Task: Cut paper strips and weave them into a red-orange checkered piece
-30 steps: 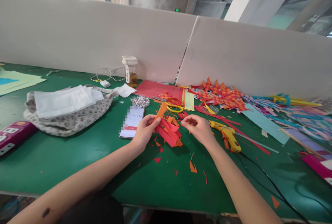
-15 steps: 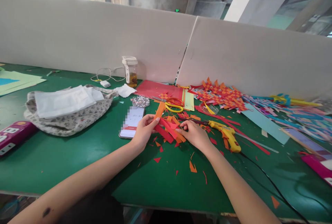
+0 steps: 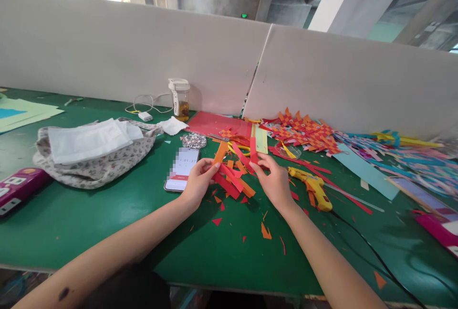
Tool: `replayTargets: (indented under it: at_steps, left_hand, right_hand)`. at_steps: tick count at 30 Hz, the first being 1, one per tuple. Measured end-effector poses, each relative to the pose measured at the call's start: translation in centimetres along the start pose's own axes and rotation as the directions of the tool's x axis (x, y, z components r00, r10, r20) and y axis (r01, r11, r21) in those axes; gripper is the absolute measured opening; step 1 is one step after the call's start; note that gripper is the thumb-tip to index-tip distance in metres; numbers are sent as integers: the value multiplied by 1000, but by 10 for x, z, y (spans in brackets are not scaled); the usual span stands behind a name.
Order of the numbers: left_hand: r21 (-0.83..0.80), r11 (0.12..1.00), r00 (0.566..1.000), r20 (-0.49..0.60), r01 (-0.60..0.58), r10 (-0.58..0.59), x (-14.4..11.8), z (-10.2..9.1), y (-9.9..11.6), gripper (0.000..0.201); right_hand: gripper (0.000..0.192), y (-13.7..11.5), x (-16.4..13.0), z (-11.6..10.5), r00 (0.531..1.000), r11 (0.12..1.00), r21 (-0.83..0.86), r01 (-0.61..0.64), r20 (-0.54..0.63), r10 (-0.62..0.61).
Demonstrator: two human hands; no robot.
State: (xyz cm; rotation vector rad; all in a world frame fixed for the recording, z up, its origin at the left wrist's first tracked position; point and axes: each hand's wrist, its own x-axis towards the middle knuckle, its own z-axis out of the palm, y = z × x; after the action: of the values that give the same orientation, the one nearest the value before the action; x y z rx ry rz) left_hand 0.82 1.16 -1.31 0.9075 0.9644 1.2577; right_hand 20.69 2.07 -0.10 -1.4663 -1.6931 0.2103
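Observation:
My left hand [image 3: 199, 181] pinches several paper strips: an orange strip [image 3: 220, 153] points up from the thumb, and red strips [image 3: 226, 183] spread out to the right below it. Between the thumb and fingers of my right hand [image 3: 273, 178] is a folded red paper strip [image 3: 254, 150], its two ends standing apart in a V. Under and between both hands lie loose orange and red scraps [image 3: 249, 188]. Behind them, partly covered, are yellow-handled scissors [image 3: 242, 148]. A yellow glue gun [image 3: 315, 189] lies just right of my right hand.
A phone [image 3: 183, 168] lies beside my left hand. Farther left is a floral cloth bag [image 3: 93, 170] with white cloth on it. A jar with liquid [image 3: 181, 103] stands near the partition [image 3: 143, 51]. Woven red-orange paper pieces [image 3: 304, 132] are heaped back right. The glue gun's cord [image 3: 372, 247] runs right.
My right hand has lifted slightly and turned upward, raising the folded red strip from near the other strips. My left hand stays in place with its strips.

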Motion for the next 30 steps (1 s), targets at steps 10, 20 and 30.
replayTargets:
  at_steps: [10, 20, 30]
  left_hand:
    - [21, 1000, 999, 45, 17, -18, 1, 0, -2, 32]
    - [34, 999, 999, 27, 26, -27, 0, 1, -2, 32]
    - [41, 998, 998, 52, 42, -44, 0, 1, -2, 33]
  right_hand:
    - [26, 2, 7, -8, 985, 956, 287, -63, -139, 107]
    - [59, 3, 9, -4, 942, 748, 577, -327, 132, 309]
    - [46, 4, 7, -3, 929, 767, 530, -361, 129, 348]
